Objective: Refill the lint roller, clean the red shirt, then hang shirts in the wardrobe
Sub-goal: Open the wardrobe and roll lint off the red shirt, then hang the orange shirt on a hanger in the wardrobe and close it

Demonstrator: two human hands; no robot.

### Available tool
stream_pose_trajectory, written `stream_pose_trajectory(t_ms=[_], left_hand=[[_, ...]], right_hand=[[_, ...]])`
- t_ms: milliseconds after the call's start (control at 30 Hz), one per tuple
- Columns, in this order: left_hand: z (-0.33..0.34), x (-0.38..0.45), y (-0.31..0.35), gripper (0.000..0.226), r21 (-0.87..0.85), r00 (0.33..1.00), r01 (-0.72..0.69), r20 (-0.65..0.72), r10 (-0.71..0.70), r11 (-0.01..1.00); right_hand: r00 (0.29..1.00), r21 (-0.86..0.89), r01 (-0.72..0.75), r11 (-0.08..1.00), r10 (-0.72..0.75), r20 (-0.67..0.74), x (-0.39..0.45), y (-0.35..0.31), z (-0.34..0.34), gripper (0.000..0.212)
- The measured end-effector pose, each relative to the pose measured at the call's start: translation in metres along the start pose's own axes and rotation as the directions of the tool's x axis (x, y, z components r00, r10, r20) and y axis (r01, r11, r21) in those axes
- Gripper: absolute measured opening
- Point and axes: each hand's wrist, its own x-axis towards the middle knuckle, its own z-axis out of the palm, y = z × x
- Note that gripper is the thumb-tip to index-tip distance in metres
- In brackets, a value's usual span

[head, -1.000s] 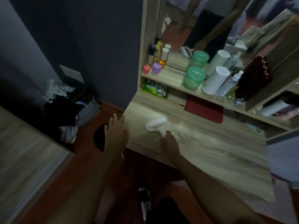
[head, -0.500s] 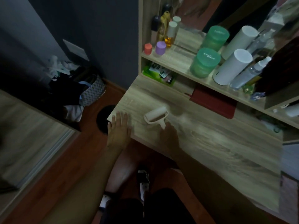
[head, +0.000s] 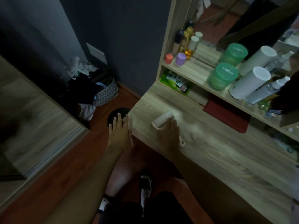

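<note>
Near the middle of the frame the lint roller [head: 163, 119], a pale cylinder on a slim plastic handle, lies on the wood-grain counter [head: 226, 152] with the right hand [head: 169, 135] laid over its handle, seemingly gripping it to lift, though the fingers are hidden. The left hand [head: 119, 133] is open, fingers straight by the counter's corner, probably for balance. No red shirt shows.
</note>
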Motion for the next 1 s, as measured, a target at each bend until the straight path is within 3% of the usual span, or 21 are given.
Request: stream_pose_trajectory(t_ms=[267,467,633,867,1000], left_hand=[[-0.025,-0.031,-0.095,0.063,-0.059,0.983,0.161,-0.082,-0.165,0.985],[-0.055,-0.068,-0.185,0.062,-0.096,0.941,0.306,-0.12,-0.316,0.947],[-0.083,-0.097,-0.261,0.064,-0.137,0.892,0.397,-0.177,-0.416,0.908],[-0.153,-0.127,-0.345,0.063,-0.122,0.816,0.456,-0.337,-0.469,0.881],[-0.239,-0.14,-0.396,0.059,-0.068,0.73,0.461,-0.538,-0.422,0.885]], right_hand=[[0.959,-0.184,0.284,0.941,-0.279,0.051,-0.019,-0.102,0.031,0.076],[0.87,-0.124,0.469,0.875,-0.432,0.239,-0.038,-0.189,0.059,0.077],[0.782,-0.063,0.588,0.806,-0.546,0.301,-0.056,-0.275,0.075,0.077],[0.695,0.044,0.69,0.722,-0.679,0.237,-0.068,-0.414,0.067,0.073],[0.624,0.184,0.758,0.626,-0.778,0.076,-0.076,-0.529,0.025,0.073]])
